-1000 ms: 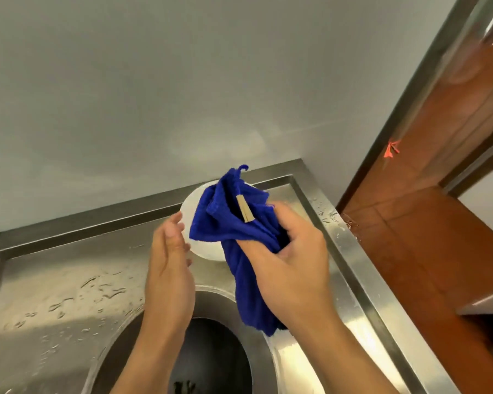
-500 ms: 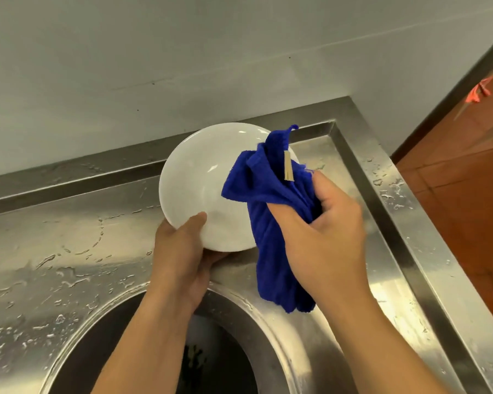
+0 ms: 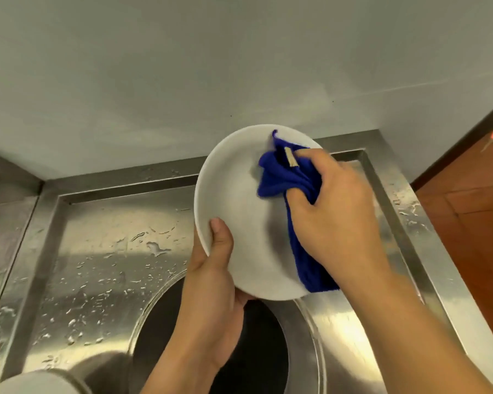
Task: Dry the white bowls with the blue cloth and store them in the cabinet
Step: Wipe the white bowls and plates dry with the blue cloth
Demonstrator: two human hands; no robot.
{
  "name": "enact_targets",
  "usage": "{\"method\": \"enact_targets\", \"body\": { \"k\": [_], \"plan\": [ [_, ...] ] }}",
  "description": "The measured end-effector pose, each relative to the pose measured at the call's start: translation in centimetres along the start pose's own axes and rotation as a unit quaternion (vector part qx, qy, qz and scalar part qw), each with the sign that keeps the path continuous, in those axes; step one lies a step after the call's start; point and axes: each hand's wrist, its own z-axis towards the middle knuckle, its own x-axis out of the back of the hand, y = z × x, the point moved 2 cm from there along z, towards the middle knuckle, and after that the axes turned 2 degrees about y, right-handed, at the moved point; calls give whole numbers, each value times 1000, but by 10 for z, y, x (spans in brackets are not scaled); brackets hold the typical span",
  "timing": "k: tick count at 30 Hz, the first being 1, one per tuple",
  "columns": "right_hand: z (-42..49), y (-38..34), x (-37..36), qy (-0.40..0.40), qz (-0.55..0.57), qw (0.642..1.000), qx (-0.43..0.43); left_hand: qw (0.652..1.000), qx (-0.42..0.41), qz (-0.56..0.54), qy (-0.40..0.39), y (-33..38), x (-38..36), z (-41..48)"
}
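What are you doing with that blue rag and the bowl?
A person is drying a white bowl over a wet metal sink. The left hand holds the bowl tilted up by its lower rim, thumb on the inside. The right hand has a bunched blue cloth in its grip and presses it against the inside of the bowl. Water drops sit on the steel. The bowl has not gone to any cabinet yet.

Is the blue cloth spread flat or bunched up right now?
Bunched: the blue cloth is wadded in the right hand against the white bowl, one end hanging.
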Motion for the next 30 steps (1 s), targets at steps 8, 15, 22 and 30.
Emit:
{"method": "enact_targets", "body": {
  "k": [8, 15, 22, 30],
  "plan": [
    [-81, -65, -15, -316, 102, 940, 80, 995, -84, 34, 47, 47, 33, -78],
    [-104, -85, -8, -39, -104, 982, 153, 997, -61, 4, 49, 39, 80, -140],
    [-173, -150, -39, -302, 57, 939, 155, 993, -96, -32, 57, 66, 121, -164],
    [-187, -158, -24, -7, -137, 980, 142, 999, -50, 0, -2, 65, 144, -203]
  ]
}}
